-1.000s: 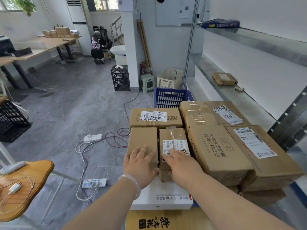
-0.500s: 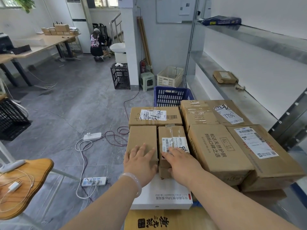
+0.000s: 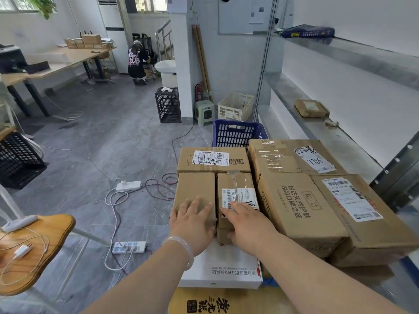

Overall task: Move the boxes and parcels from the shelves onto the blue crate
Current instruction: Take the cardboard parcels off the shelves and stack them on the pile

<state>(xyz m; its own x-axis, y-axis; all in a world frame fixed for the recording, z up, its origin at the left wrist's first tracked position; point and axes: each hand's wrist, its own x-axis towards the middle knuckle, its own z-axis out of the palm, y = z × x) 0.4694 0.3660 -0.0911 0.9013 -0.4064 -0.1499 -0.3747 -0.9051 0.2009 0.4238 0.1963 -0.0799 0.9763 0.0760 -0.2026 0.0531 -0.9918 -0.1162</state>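
Several cardboard boxes lie stacked over the blue crate, of which only the far wall shows. My left hand lies with spread fingers over the near end of a plain small brown box. Beside it, my right hand clasps the near end of a small taped box with a white label. Both small boxes rest on a white carton. A flat brown parcel lies on the middle metal shelf at the right. A dark blue bag sits on the upper shelf.
Larger labelled boxes fill the stack to the right. Cables and power strips cross the grey floor to the left. A wooden stool stands at the near left. Black crates, a white basket and a crouching person are farther back.
Both hands stay on the two small boxes with almost no shift. The view has tilted very slightly.
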